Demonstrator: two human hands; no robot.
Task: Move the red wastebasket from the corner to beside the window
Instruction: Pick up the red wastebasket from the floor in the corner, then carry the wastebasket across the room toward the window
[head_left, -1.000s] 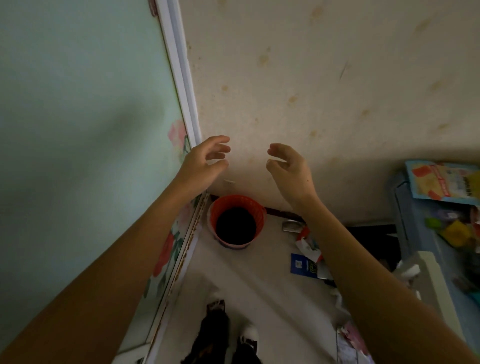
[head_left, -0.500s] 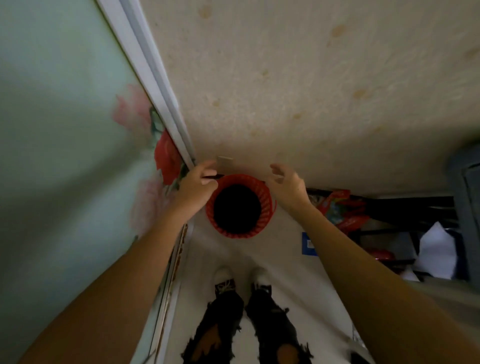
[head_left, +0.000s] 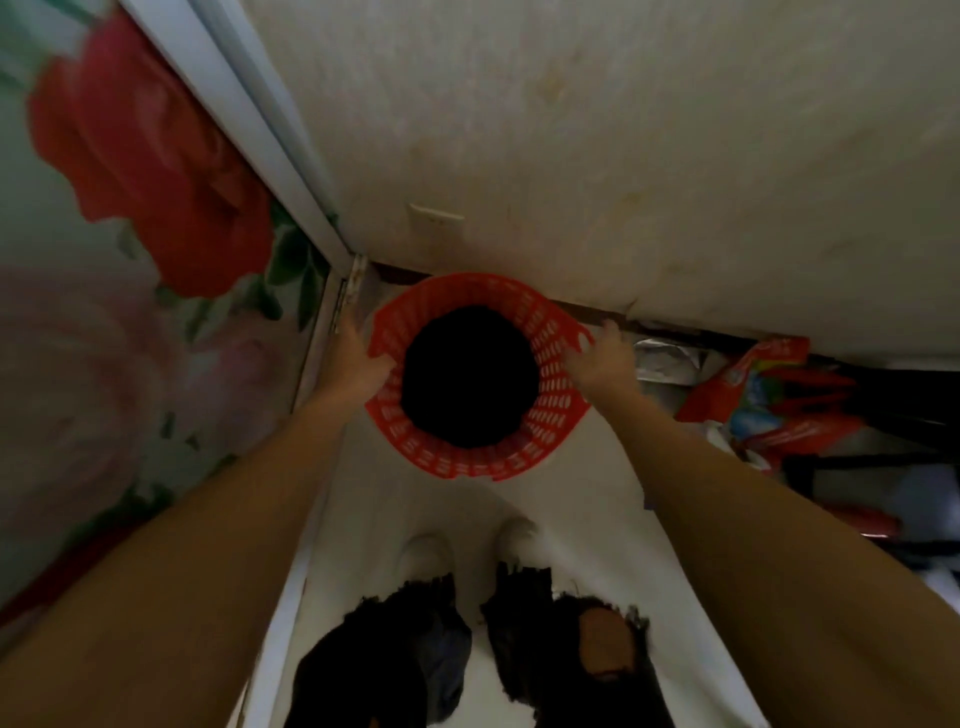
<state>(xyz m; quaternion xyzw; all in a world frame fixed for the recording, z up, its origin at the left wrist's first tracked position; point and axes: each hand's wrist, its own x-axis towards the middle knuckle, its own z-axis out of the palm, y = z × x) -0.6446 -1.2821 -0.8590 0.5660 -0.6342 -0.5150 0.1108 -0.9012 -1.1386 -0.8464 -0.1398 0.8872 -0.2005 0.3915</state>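
The red wastebasket (head_left: 553, 364), a slotted plastic bin with a dark inside, stands in the corner where the cream wall meets a flowered panel. My left hand (head_left: 356, 358) wraps its left rim, fingers tucked behind the edge. On the right rim my right hand (head_left: 602, 358) presses against the slotted wall, fingers curled over it. Both forearms reach down from the bottom corners of the view.
A flowered panel with a white frame (head_left: 249, 119) runs along the left. The cream wall (head_left: 623, 156) rises behind the basket. Red packets (head_left: 769, 395) and clutter lie to the right. My white shoes (head_left: 431, 556) stand on the pale floor behind the basket.
Both hands came down from the wall to the basket and closed on its rim. The view dropped much closer to the basket.
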